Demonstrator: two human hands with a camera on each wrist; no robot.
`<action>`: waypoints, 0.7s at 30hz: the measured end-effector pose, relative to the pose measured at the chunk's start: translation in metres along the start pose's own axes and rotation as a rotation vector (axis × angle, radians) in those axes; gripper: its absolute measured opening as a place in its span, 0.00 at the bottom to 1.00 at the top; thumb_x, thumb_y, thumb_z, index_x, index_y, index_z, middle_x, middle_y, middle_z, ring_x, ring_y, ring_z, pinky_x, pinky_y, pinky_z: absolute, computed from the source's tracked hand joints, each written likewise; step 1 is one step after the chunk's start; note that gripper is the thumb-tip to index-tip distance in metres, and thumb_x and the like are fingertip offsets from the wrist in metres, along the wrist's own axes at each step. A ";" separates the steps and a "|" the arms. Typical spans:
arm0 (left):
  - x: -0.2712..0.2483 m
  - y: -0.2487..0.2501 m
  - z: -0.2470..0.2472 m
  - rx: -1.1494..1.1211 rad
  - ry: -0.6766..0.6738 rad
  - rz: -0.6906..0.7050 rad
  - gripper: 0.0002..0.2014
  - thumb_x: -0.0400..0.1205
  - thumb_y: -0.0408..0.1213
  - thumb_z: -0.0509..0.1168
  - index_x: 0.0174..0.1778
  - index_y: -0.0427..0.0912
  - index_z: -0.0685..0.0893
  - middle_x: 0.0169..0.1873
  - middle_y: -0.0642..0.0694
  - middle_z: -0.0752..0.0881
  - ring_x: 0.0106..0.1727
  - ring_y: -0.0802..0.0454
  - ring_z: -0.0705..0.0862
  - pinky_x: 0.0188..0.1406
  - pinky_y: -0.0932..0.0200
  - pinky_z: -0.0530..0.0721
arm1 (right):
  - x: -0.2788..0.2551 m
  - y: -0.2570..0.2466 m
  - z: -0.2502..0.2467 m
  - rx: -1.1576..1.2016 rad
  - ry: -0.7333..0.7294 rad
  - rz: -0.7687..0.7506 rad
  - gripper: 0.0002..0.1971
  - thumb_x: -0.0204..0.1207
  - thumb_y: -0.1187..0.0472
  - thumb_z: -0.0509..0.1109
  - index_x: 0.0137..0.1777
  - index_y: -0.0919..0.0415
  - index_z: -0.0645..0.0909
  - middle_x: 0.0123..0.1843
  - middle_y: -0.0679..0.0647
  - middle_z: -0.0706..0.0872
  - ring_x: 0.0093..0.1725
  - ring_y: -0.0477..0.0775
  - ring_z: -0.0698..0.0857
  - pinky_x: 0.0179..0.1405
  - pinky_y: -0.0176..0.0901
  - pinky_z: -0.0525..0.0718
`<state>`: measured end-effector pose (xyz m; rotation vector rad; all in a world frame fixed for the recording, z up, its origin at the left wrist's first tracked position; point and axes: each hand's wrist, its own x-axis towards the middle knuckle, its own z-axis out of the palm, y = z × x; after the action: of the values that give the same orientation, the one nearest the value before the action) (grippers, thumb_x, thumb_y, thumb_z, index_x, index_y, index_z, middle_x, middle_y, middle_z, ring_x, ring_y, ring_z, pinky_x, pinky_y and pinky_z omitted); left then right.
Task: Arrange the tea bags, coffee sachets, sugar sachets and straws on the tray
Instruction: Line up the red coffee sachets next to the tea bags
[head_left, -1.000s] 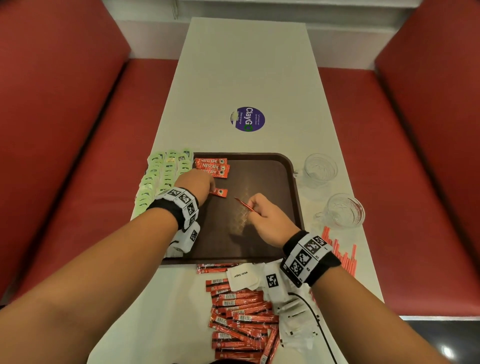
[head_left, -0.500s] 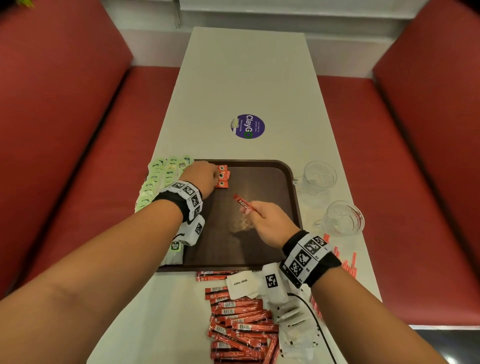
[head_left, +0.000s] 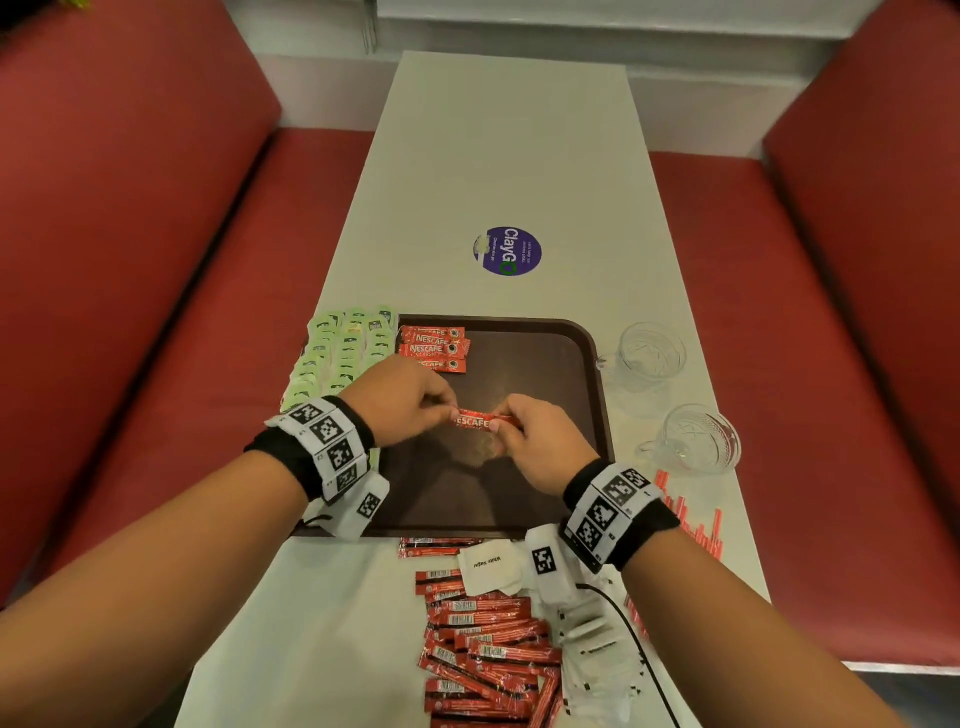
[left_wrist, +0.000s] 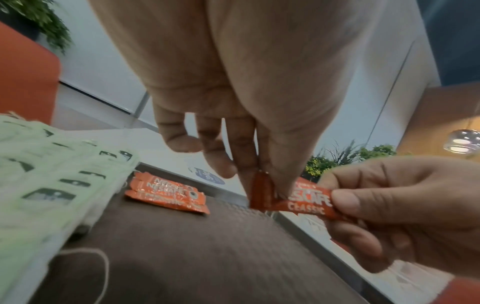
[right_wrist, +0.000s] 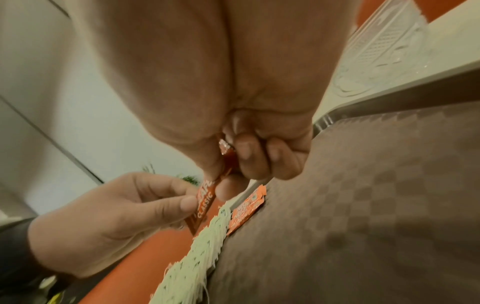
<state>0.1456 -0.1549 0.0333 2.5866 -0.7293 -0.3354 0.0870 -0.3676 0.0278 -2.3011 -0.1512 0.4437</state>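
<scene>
While both hands (head_left: 410, 397) (head_left: 535, 441) pinched one coffee sachet (head_left: 475, 419) above the tray (head_left: 587, 343), your uneven grip risked dropping it crooked.

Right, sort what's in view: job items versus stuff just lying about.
Job:
held coffee sachet, pinched by left hand and right hand
tray
tea bags
sugar sachets
straws

Lying about:
two glass cups
round sticker
</scene>
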 end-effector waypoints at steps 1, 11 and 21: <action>-0.002 0.000 0.003 0.002 -0.025 0.010 0.04 0.80 0.46 0.72 0.46 0.56 0.92 0.35 0.59 0.87 0.36 0.62 0.82 0.39 0.63 0.78 | 0.000 -0.001 0.003 -0.017 -0.007 -0.013 0.07 0.87 0.56 0.63 0.47 0.48 0.78 0.37 0.45 0.86 0.35 0.41 0.82 0.31 0.28 0.70; 0.010 -0.032 0.020 0.221 -0.134 -0.272 0.06 0.81 0.47 0.71 0.50 0.55 0.91 0.44 0.55 0.89 0.47 0.55 0.84 0.53 0.54 0.83 | -0.018 -0.011 0.033 -0.292 -0.144 -0.116 0.18 0.78 0.49 0.74 0.66 0.49 0.77 0.59 0.47 0.83 0.56 0.51 0.83 0.60 0.50 0.84; 0.029 -0.033 0.028 0.292 -0.110 -0.294 0.08 0.80 0.48 0.72 0.53 0.55 0.90 0.45 0.57 0.90 0.51 0.54 0.86 0.56 0.52 0.84 | -0.040 -0.021 0.067 -0.779 -0.556 -0.396 0.17 0.86 0.52 0.62 0.66 0.60 0.84 0.58 0.60 0.84 0.56 0.64 0.84 0.50 0.54 0.80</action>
<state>0.1743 -0.1547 -0.0101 2.9802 -0.4597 -0.4971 0.0261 -0.3172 0.0107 -2.7100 -1.2136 0.9214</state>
